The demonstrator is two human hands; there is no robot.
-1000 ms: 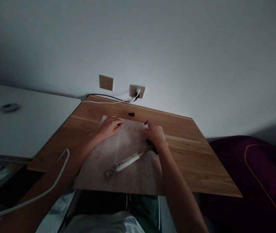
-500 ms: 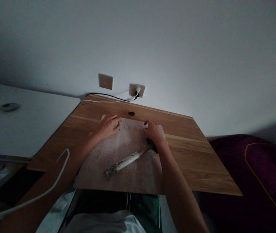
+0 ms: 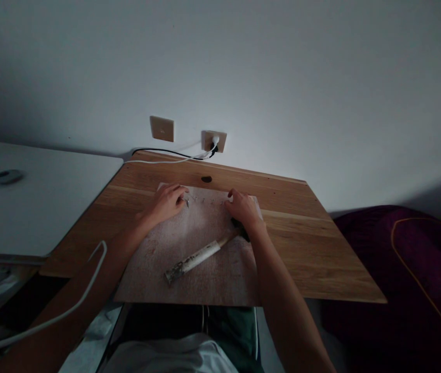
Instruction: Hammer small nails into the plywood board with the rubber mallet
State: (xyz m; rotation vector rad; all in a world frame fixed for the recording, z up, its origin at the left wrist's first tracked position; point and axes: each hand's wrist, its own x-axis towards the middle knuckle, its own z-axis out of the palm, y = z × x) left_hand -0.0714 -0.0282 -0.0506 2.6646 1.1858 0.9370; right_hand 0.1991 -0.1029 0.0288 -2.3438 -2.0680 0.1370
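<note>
- And here you are at the bench (image 3: 313, 248), both arms stretched out over the thin board (image 3: 189, 290), whose near edge overhangs towards 6 o'clock!
- Your left hand (image 3: 167, 202) sits at the board's 11 o'clock, fingers curled narrow; a small shiny sliver (image 3: 187, 202) shows right at their tips, and I cannot tell whether it's gripped or just beside them.
- Over at 1 o'clock, your right hand (image 3: 243, 209) rests with thumb and forefinger bent, a narrow gap between them; whether they hold anything, I cannot tell.
- Between your hands, near the 12 o'clock edge, runs a row of small nails (image 3: 212, 201), too tiny to read closely.
- Below them lies the hammer (image 3: 197, 258), handle end at 8 o'clock, dark head at 2 o'clock, partly hidden by your right wrist.
- Beyond the board at 12 o'clock, cables (image 3: 170, 162) run to the wall socket (image 3: 220, 141).
- Out at 3 o'clock, that purple cushion (image 3: 422, 274) sits beside the bench; at 9 o'clock, a white surface (image 3: 57, 207).
</note>
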